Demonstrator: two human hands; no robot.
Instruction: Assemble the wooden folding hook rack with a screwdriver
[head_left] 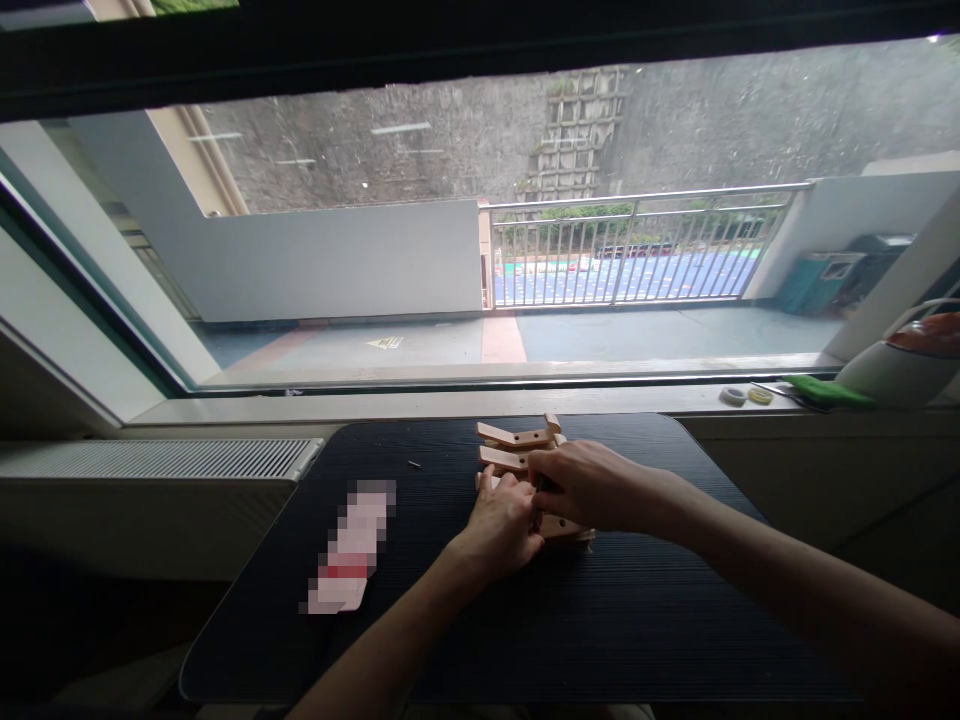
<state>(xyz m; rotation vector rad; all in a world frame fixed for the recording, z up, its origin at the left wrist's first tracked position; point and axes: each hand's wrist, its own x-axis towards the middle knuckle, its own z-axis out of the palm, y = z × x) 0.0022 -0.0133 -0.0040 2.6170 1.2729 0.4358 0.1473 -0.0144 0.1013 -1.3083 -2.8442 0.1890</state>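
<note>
A light wooden assembly (517, 447) of several slats with holes lies on the dark table (600, 620), near its far middle. My left hand (499, 525) rests on the assembly's near left part, fingers curled onto the wood. My right hand (589, 487) lies over its middle, fingers bent and closed around a wooden piece. The assembly's lower end (570, 530) pokes out under my right hand. Most of its middle is hidden by both hands.
A blurred pink-and-red flat item (351, 548) lies on the table's left half. A small dark screw (414, 464) sits near the far edge. On the window sill at right are tape rolls (746, 396), a green cloth (825, 390) and a white object (900, 365). A radiator grille (157, 460) is left.
</note>
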